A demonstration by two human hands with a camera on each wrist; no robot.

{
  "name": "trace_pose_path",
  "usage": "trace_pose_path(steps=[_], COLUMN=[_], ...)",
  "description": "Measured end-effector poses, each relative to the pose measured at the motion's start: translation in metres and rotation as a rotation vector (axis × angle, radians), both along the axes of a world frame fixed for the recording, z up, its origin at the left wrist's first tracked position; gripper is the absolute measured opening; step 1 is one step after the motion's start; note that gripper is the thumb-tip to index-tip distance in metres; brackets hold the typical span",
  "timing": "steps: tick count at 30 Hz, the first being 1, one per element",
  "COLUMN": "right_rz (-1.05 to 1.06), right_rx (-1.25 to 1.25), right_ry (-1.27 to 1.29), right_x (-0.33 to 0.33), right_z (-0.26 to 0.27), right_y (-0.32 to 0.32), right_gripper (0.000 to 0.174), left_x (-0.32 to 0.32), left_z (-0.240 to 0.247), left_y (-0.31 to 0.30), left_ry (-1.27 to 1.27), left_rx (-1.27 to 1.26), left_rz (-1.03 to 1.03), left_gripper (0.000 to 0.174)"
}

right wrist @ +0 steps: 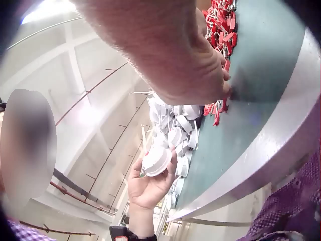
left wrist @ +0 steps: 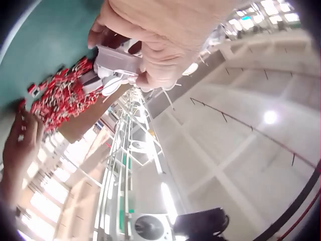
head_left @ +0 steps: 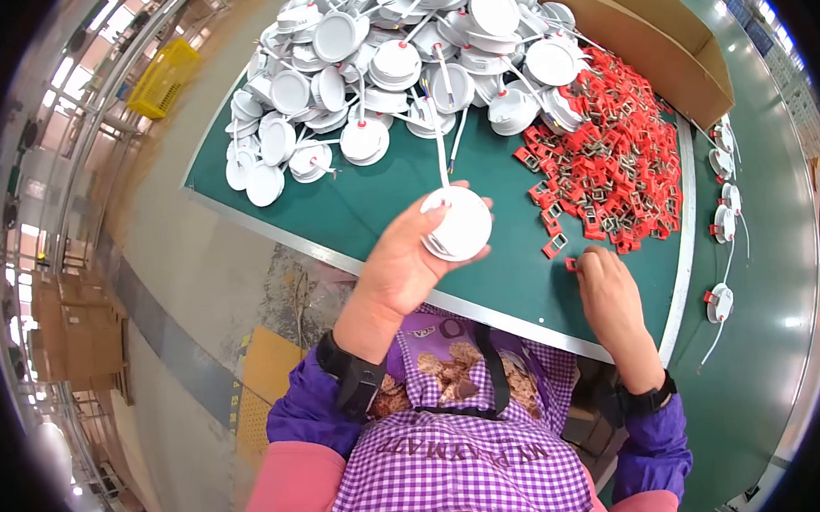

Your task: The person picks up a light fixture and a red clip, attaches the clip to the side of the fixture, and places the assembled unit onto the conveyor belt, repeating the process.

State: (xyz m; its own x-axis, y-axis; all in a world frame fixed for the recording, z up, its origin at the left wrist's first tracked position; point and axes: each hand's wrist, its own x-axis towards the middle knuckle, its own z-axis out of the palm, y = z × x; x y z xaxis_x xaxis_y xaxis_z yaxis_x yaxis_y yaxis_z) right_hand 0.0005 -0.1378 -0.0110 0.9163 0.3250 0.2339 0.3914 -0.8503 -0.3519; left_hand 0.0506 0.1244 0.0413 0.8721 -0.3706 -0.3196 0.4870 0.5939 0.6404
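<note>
My left hand (head_left: 403, 261) holds a white round downlight (head_left: 461, 226) above the front part of the green table, thumb on one side and fingers around the other. Its white cable runs away from me toward the pile. In the right wrist view the same downlight (right wrist: 157, 161) sits in the fingertips over the upturned palm. Down at the table's right front, my right hand (head_left: 607, 289) pinches a small red clip (head_left: 571, 264) with metal parts, one end showing past the fingertips. Just beyond that hand lies a heap of similar red clips (head_left: 621, 155).
A large pile of white downlights (head_left: 392, 65) with loose cables covers the far side of the green table (head_left: 353, 208). Behind the clips stands a cardboard box (head_left: 648, 40). Along the right runs a green conveyor (head_left: 766, 332) with several downlights. A metal edge (head_left: 504, 323) borders the table front.
</note>
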Motion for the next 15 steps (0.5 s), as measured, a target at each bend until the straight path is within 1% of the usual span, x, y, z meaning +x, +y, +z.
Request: trace_pose_path(steps=[1, 2, 3, 4, 5, 7, 8, 9, 11, 12, 13, 15], right_rz=[0.007, -0.113, -0.238, -0.26, -0.267, -0.381, -0.384, -0.386, -0.409, -0.407, -0.403, -0.348], right_rx=[0.0, 0.283, 0.567, 0.712, 0.71, 0.994, 1.05, 1.051, 1.114, 1.089, 1.091, 0.928], right_ry=[-0.003, 0.178, 0.36, 0.34, 0.336, 0.468, 0.445, 0.443, 0.388, 0.322, 0.322, 0.19], right_x=[-0.001, -0.003, -0.004, -0.002, 0.0, 0.003, 0.004, 0.006, 0.007, 0.007, 0.006, 0.002], right_z=[0.003, 0.01, 0.014, 0.016, 0.02, 0.029, 0.029, 0.031, 0.036, 0.035, 0.036, 0.037], right_y=[0.002, 0.005, 0.008, 0.013, 0.017, 0.025, 0.029, 0.033, 0.044, 0.048, 0.05, 0.054], right_gripper=[0.011, 0.009, 0.008, 0.007, 0.007, 0.009, 0.009, 0.009, 0.009, 0.009, 0.009, 0.009], left_x=[-0.004, -0.009, -0.013, -0.017, -0.02, -0.024, -0.027, -0.03, -0.034, -0.036, -0.037, -0.038], left_z=[0.0, -0.001, -0.002, -0.004, -0.007, -0.014, -0.016, -0.018, -0.023, -0.022, -0.022, -0.022], left_y=[-0.005, -0.01, -0.015, -0.021, -0.026, -0.036, -0.041, -0.044, -0.049, -0.052, -0.054, -0.058], left_ry=[-0.005, -0.007, -0.009, -0.011, -0.012, -0.028, -0.028, -0.03, -0.102, -0.117, -0.119, -0.209], left_rx=[0.006, 0.004, 0.062, 0.12, 0.117, 0.152, 0.162, 0.162, 0.262, 0.292, 0.294, 0.392], left_rz=[-0.005, -0.001, 0.024, 0.044, 0.037, 0.05, 0.063, 0.06, 0.043, 0.047, 0.05, 0.079], left_gripper=[0.048, 0.048, 0.046, 0.044, 0.044, 0.04, 0.038, 0.038, 0.036, 0.034, 0.034, 0.03])
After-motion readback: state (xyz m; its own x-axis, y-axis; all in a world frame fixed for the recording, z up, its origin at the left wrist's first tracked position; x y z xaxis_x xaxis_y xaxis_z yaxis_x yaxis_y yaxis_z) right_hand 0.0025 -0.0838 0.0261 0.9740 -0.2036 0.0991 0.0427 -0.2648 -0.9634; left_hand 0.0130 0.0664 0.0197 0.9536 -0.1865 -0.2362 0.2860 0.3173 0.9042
